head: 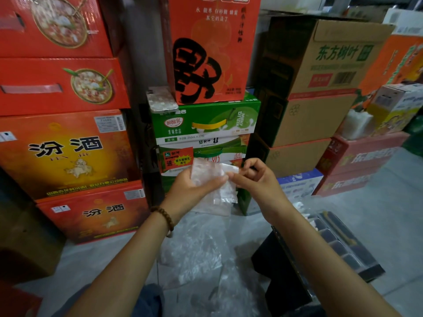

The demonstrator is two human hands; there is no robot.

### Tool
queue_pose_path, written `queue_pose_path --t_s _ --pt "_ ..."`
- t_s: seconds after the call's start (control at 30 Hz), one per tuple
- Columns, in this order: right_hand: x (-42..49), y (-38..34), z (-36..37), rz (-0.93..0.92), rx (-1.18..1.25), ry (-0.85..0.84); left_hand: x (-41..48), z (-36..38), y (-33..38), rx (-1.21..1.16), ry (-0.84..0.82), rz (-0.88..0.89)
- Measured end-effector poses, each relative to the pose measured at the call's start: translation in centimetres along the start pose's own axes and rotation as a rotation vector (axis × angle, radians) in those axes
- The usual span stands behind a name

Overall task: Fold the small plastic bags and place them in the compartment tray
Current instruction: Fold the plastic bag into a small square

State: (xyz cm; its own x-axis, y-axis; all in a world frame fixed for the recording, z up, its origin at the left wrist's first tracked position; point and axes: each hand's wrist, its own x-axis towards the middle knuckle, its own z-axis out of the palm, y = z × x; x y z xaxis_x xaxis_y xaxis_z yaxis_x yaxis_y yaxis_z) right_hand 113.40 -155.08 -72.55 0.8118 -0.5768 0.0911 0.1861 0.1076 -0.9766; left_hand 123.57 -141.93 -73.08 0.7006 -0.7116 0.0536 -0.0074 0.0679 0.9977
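Observation:
A small clear plastic bag is held up in front of me, between both hands. My left hand cradles it from below with the palm up and the thumb pressing on it. My right hand pinches the bag's right edge between thumb and forefinger. Part of the bag hangs down under the hands. The dark compartment tray lies on the floor at the lower right, partly hidden by my right forearm. A few small white pieces sit at its far end.
More clear plastic bags are spread on the grey floor below my hands. Stacked red, green and brown cartons stand close in front and on both sides. A phone rests on the green carton. A black box sits under the tray.

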Motion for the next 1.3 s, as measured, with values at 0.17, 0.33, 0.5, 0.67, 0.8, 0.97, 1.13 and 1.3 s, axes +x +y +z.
queue_pose_path --t_s 0.17,0.33,0.5,0.67,0.8,0.97,1.13,1.3 --pt "0.06 0.05 -0.16 0.003 -0.022 0.018 0.06 -0.12 -0.46 0.114 -0.019 -0.012" --pt "0.05 0.02 -0.21 0.143 -0.116 -0.061 -0.11 -0.04 -0.48 0.139 -0.072 -0.028" --pt "0.12 0.09 -0.18 0.125 -0.059 0.023 -0.26 0.23 -0.34 0.141 -0.079 -0.043" --pt "0.23 0.03 -0.15 0.125 -0.023 0.070 -0.49 0.56 -0.29 0.152 -0.082 -0.049" --pt "0.29 -0.10 -0.26 0.200 0.095 0.055 -0.43 0.44 -0.31 0.150 -0.077 -0.039" --pt "0.34 -0.45 -0.35 0.302 0.258 -0.007 -0.47 0.33 -0.19 0.204 -0.090 0.014" --pt "0.53 -0.27 -0.55 0.335 0.269 0.013 -0.58 0.40 -0.18 0.236 -0.070 0.002" --pt "0.52 -0.25 -0.45 0.280 0.249 0.083 -0.72 0.72 0.21 0.087 -0.058 -0.088"
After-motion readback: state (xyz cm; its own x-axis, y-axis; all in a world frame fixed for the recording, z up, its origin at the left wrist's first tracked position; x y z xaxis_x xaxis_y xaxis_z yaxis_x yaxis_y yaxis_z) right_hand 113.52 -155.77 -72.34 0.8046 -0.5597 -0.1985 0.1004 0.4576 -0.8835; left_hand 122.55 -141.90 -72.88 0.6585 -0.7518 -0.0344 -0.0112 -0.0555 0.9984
